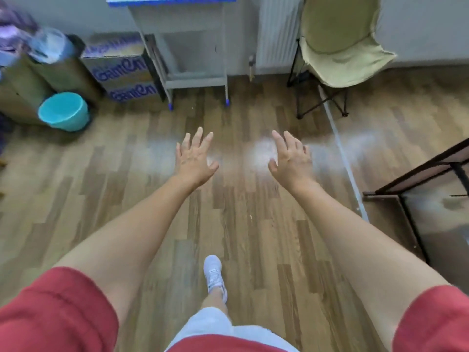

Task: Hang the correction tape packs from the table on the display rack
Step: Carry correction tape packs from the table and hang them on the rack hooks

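over the wood floor, mid-view, 2 hands held out, backs up: left hand w/ fingers straight & spread, holding nothing; right hand likewise spread, empty. both arms bare, stretched fwd from 2 red sleeves. 1 white shoe below, between the arms. further out: 1 teal bucket at left, 2 stacked printed boxes near it, 1 grey table w/ blue edge top centre, 1 olive folding chair to its right, 1 dark-framed stand at right edge, cut off. table top mostly cropped & blurred; cannot tell if the correction tape packs lie on it.
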Demonstrator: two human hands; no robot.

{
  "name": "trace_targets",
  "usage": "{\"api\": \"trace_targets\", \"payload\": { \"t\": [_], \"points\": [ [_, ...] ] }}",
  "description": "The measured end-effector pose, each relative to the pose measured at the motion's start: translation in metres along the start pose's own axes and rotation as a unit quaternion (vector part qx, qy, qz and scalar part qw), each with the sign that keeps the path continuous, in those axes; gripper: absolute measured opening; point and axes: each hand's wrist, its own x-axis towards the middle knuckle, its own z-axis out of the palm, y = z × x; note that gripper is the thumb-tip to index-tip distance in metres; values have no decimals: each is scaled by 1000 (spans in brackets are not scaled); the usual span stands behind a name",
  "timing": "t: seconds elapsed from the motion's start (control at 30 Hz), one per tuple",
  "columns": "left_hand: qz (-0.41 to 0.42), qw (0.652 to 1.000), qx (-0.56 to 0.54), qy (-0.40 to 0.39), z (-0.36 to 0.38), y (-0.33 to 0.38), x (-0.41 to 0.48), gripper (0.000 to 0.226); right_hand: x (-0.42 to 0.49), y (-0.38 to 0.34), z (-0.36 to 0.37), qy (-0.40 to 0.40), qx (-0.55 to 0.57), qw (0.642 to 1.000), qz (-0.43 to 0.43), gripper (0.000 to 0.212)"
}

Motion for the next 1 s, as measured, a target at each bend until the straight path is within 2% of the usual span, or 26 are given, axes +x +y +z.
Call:
{"api": "trace_targets", "payload": {
  "t": [0.23,0.47,1.0],
  "points": [
    [-35,998,5,42,-47,-89,97,69,116,-93,2,5,6,999,-36,64],
    [-63,998,-10,28,-61,-129,184,69,223,-145,0,-10,-2,996,-86,64],
    [-117,991,-21,55,-123,-123,497,68,574,-135,-30,-4,-8,989,-147,63]
  ]
}}
